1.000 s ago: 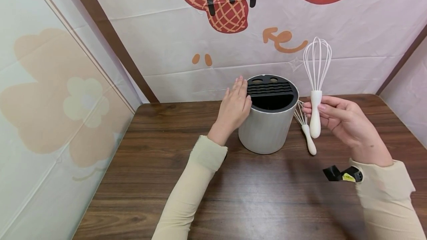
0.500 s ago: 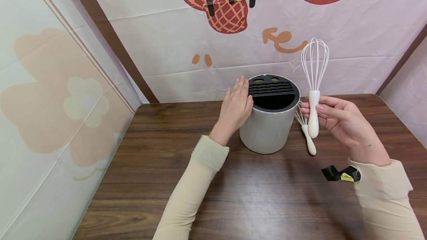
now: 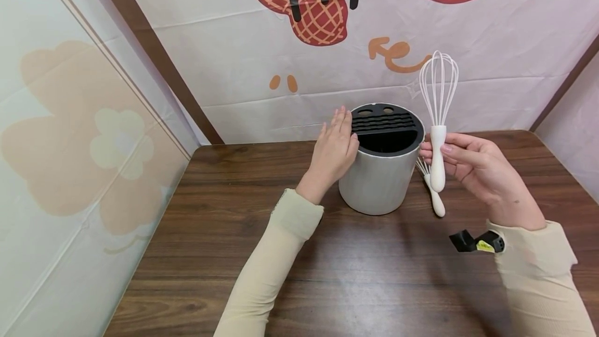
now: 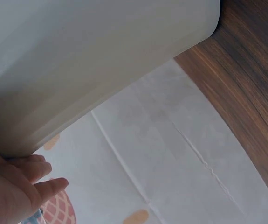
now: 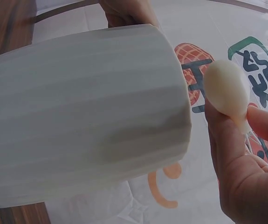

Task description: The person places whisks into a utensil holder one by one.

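Note:
A round white utensil holder (image 3: 376, 186) with a black slotted lid (image 3: 386, 133) stands upright on the wooden table. My left hand (image 3: 333, 150) lies with straight fingers against the holder's left side, at the rim. Its fingertips also show at the holder's edge in the left wrist view. To the right of the holder, my right hand (image 3: 482, 170) pinches a white whisk (image 3: 438, 155) by its handle, wires upward. The handle's rounded end (image 5: 224, 86) faces the right wrist camera. A second, smaller whisk (image 3: 436, 199) lies beside the holder, its wires partly hidden behind my right fingers and the held whisk.
The wooden table (image 3: 224, 254) ends at a printed fabric backdrop (image 3: 224, 61) behind the holder. Another fabric panel (image 3: 61, 170) rises along the left side. A black strap piece (image 3: 477, 242) juts from my right cuff.
The holder and my left hand have shifted slightly right. My right hand has brought the held whisk slightly left, nearer the holder. The smaller whisk stays on the table.

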`<action>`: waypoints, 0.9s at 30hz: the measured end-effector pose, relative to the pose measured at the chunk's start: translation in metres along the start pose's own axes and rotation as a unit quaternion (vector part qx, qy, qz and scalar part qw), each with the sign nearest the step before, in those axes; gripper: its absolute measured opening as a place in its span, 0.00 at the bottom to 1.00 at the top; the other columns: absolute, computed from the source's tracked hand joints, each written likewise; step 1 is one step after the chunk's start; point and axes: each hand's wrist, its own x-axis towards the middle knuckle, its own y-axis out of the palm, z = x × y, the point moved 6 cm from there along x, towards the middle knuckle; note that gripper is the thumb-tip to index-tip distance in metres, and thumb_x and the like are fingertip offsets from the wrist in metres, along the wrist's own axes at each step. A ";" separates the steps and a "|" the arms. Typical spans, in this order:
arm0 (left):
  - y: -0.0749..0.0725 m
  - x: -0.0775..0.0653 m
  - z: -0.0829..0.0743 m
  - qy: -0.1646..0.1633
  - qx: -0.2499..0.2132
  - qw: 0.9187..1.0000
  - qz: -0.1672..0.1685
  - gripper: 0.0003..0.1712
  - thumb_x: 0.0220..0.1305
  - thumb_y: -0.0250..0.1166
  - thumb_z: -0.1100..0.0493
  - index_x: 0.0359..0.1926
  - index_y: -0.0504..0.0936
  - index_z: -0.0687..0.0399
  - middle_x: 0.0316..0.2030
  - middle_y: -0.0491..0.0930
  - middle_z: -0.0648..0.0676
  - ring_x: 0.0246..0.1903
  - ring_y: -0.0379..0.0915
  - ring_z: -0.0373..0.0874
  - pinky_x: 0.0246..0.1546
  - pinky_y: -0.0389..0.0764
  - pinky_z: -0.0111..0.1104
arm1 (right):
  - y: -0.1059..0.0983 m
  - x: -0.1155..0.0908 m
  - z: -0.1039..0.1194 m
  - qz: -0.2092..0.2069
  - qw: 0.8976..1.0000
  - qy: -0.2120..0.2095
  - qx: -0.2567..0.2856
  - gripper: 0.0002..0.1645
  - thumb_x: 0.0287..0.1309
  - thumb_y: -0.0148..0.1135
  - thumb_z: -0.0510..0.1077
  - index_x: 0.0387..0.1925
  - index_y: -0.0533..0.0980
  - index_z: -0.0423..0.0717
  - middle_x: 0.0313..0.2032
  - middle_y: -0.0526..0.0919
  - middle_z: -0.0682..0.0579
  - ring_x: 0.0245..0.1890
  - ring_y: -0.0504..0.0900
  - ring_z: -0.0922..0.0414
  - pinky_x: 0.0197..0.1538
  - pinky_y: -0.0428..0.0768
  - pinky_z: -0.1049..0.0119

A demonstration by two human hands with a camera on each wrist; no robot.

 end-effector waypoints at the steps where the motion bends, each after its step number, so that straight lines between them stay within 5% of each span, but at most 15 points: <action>1: 0.000 0.000 0.000 0.000 -0.001 1.000 0.001 0.31 0.72 0.38 0.54 0.71 0.54 0.64 0.72 0.49 0.59 0.71 0.39 0.45 0.69 0.46 0.44 | 0.000 0.000 0.000 0.000 1.000 -0.001 -0.002 0.23 0.65 0.31 0.21 0.52 0.72 0.24 0.46 0.80 0.31 0.48 0.81 0.44 0.50 0.77 0.57; 27: 0.001 0.002 -0.007 0.002 0.009 1.000 0.004 0.32 0.72 0.38 0.53 0.71 0.53 0.64 0.72 0.49 0.59 0.71 0.39 0.45 0.68 0.47 0.44 | 0.002 0.006 -0.001 -0.001 1.000 -0.007 0.008 0.22 0.65 0.33 0.21 0.52 0.71 0.21 0.45 0.80 0.31 0.47 0.81 0.43 0.51 0.77 0.58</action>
